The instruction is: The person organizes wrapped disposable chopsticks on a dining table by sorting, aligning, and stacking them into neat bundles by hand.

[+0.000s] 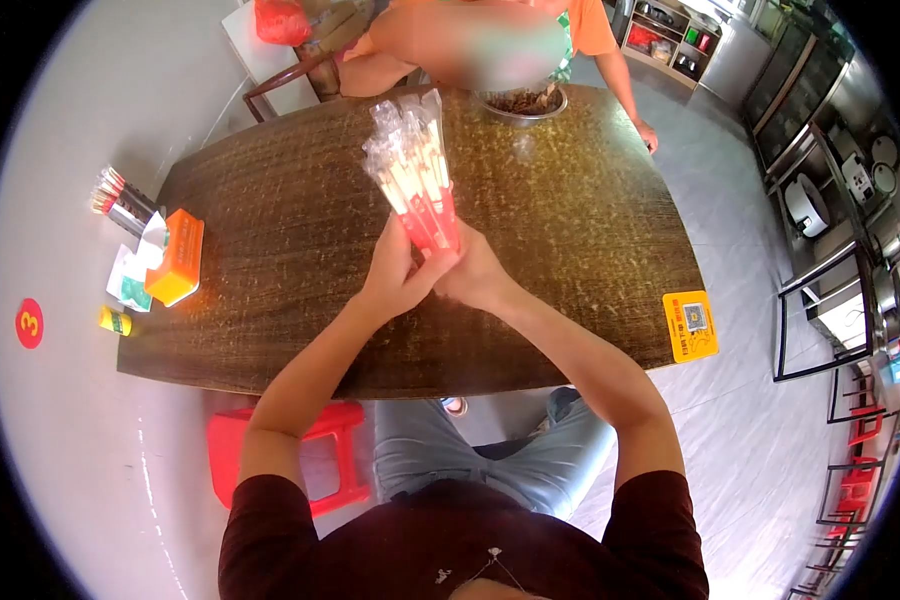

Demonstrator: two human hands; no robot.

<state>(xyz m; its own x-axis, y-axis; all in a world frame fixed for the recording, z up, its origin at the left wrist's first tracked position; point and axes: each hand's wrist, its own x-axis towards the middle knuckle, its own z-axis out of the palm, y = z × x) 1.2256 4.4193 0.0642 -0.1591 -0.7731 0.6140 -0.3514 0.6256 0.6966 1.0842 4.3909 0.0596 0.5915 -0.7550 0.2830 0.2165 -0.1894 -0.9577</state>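
A bundle of disposable chopsticks in clear and red wrappers stands up from my two hands, above the middle of the table. My left hand is closed round the lower red end from the left side. From the right, my right hand wraps the same end, and the hands touch each other. Beneath them lies the dark wooden tabletop. The clear upper ends of the wrappers point away from me. How the fingers overlap behind the bundle is hidden.
Across the table, a person's arm is near a metal bowl of brown pieces. An orange tissue box, a chopstick holder and a small yellow container line the left side. A yellow QR card sits at the right edge. A red stool stands below.
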